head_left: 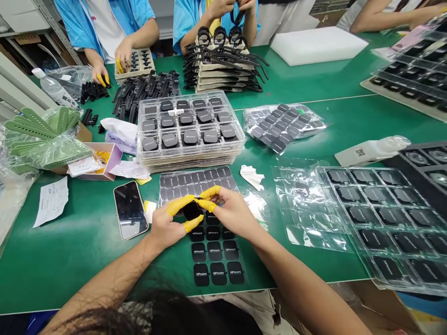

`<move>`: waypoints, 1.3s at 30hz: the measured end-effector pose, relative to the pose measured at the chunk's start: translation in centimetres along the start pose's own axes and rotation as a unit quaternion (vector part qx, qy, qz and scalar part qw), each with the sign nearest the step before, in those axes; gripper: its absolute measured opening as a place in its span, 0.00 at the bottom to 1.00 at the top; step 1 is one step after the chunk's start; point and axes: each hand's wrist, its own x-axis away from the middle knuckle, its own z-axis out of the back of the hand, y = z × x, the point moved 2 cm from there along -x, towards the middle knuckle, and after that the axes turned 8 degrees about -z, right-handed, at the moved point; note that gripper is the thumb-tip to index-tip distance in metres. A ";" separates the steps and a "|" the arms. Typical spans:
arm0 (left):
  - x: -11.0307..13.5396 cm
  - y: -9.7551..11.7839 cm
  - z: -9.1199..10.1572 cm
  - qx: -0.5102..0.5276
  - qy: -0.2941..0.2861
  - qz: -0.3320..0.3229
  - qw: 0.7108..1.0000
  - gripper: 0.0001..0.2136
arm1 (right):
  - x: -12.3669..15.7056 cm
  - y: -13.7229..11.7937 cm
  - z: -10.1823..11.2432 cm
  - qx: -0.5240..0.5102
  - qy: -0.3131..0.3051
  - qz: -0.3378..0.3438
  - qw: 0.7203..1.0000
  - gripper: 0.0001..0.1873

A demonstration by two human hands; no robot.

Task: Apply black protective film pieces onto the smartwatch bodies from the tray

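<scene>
My left hand (167, 225) and my right hand (232, 211), their fingertips in yellow finger cots, both pinch a small square black smartwatch body (192, 211) from opposite sides. Its screen faces up and my fingers hide its edges. Under my hands lies a sheet of black square pads printed HiFuture (214, 258), and a grey-black sheet of similar pads (195, 180) lies just beyond it. A smartphone (130, 209) rests face up, just left of my left hand.
A stacked clear tray of watch bodies (190, 125) stands ahead. Clear trays with dark squares (387, 223) lie right. Black straps (223, 65) and green straps (45, 135) are piled beyond. Co-workers' hands (104, 70) work across the green table.
</scene>
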 end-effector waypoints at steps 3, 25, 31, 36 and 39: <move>-0.2 0.1 0.1 0.015 -0.006 0.002 1.000 0.22 | -0.2 0.0 0.7 0.059 0.037 0.021 0.997 0.07; -0.3 0.4 -0.6 0.139 -0.097 0.053 0.984 0.25 | 0.5 -0.7 -0.2 0.071 0.039 0.117 0.990 0.07; -0.5 1.3 -0.6 0.177 -0.105 0.094 0.974 0.22 | 0.3 -0.3 0.0 0.063 0.042 0.104 0.992 0.12; -0.3 1.3 -0.7 0.188 -0.093 0.080 0.974 0.23 | 0.3 -0.6 0.0 0.059 0.012 0.090 0.994 0.13; -0.2 1.0 -0.8 0.210 -0.085 0.032 0.973 0.24 | 0.3 -0.8 -0.1 0.062 0.015 0.087 0.994 0.12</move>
